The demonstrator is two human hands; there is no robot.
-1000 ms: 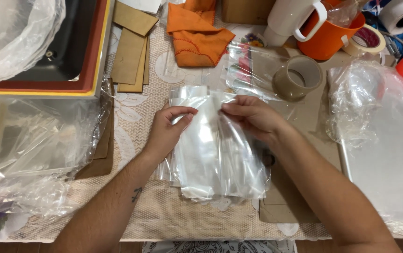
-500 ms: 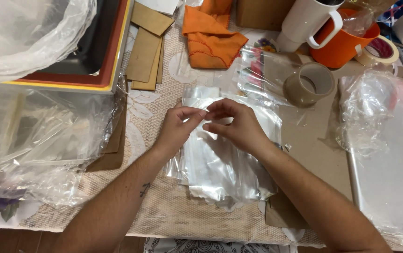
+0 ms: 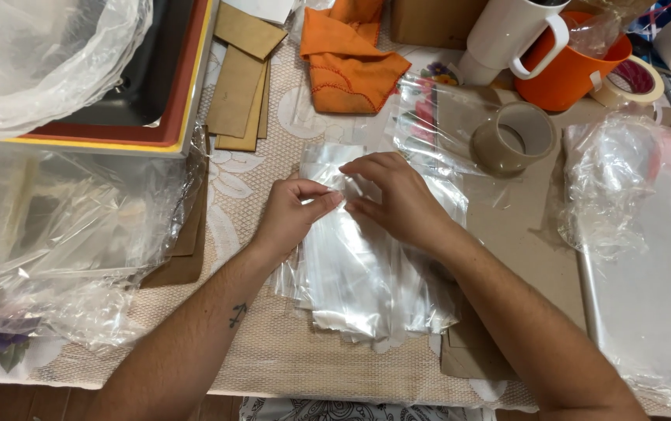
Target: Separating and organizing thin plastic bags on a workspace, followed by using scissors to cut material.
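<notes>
Stack of clear plastic sleeves (image 3: 367,273) lies mid-desk (image 3: 273,351), long axis running away from the person, far end under both hands. Left hand (image 3: 293,214) pinches a sleeve edge between thumb and forefinger, other fingers curled. Right hand (image 3: 398,199) lies palm down on the stack, fingertips meeting the left's at that same edge (grip underneath hidden, cannot tell). Both forearms angle in from the near edge. Brown tape roll (image 3: 516,136) sits just beyond, right.

Both forearms reach forward, left hand (image 3: 293,210) and right hand (image 3: 398,199) meeting fingertip to fingertip, fingers pinched.
</notes>
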